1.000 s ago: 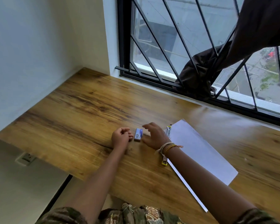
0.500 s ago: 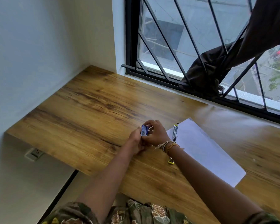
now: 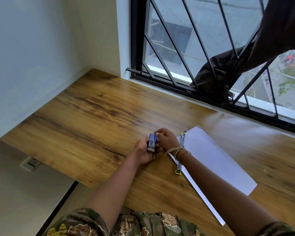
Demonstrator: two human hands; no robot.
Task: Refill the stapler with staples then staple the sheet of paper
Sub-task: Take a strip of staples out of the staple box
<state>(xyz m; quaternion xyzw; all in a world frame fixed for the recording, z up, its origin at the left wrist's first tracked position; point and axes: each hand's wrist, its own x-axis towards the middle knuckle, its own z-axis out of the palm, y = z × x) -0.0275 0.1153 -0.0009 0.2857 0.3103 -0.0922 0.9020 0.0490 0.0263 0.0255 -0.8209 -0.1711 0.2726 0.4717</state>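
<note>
A small blue box of staples [image 3: 152, 142] is held above the wooden desk. My left hand [image 3: 146, 153] cups it from below, palm up. My right hand [image 3: 165, 139] grips the box's far end with its fingertips. A metal stapler [image 3: 181, 150] with a yellow end lies open and flat on the desk just right of my right wrist, partly hidden by it. A white sheet of paper [image 3: 215, 160] lies on the desk to the right of the stapler, its left edge under or against the stapler.
The wooden desk [image 3: 95, 120] runs from a white wall on the left to a barred window [image 3: 177, 57] at the back. A dark cloth [image 3: 216, 77] hangs through the bars. A wall socket [image 3: 31, 163] sits below the desk's left edge.
The staple box was lying on the desk between my hands; both hands have picked it up and now hold it together. The camera view has shifted slightly.
</note>
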